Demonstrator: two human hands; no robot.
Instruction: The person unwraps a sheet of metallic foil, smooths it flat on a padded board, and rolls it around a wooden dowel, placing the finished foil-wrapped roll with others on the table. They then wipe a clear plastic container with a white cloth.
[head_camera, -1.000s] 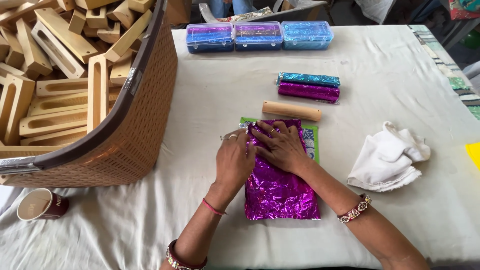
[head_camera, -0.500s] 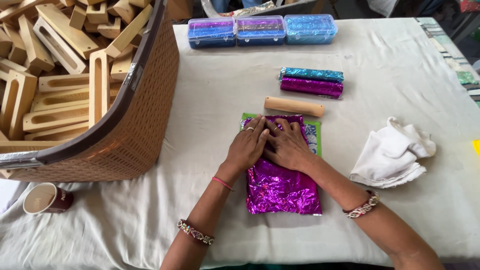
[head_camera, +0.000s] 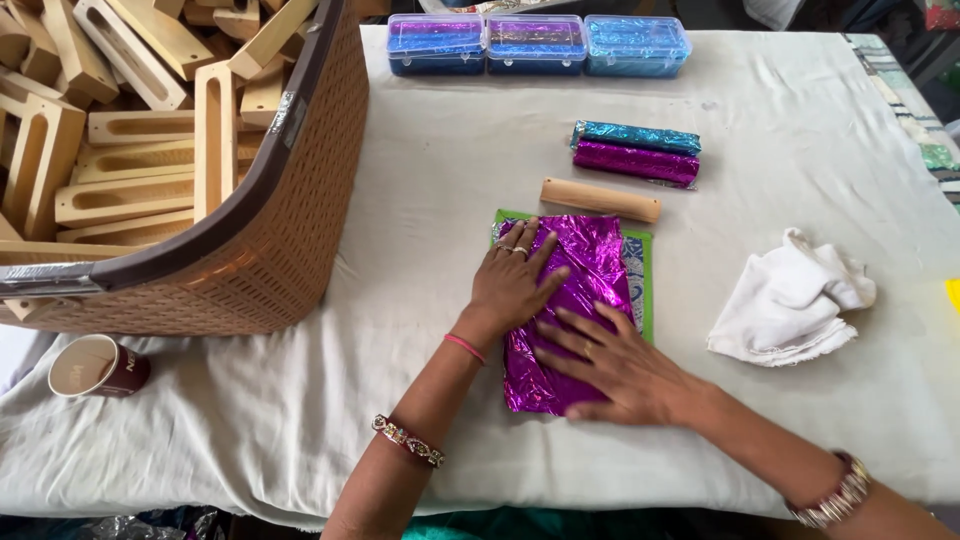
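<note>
Both hands lie flat, fingers spread, holding nothing, on the purple foil sheet (head_camera: 575, 310) in the desk (head_camera: 450, 180) middle: left hand (head_camera: 512, 285) at its 10 o'clock, right hand (head_camera: 615, 365) at 5 o'clock. A wooden roller (head_camera: 600, 200) lies at 12 o'clock.

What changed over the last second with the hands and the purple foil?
The right hand slid from the foil's top edge down toward its near end. The left hand stayed near the top left, pressing flat. Nothing was picked up or released. The purple foil sheet, wooden roller, wrapped foil bars and white cloth kept their places.
</note>
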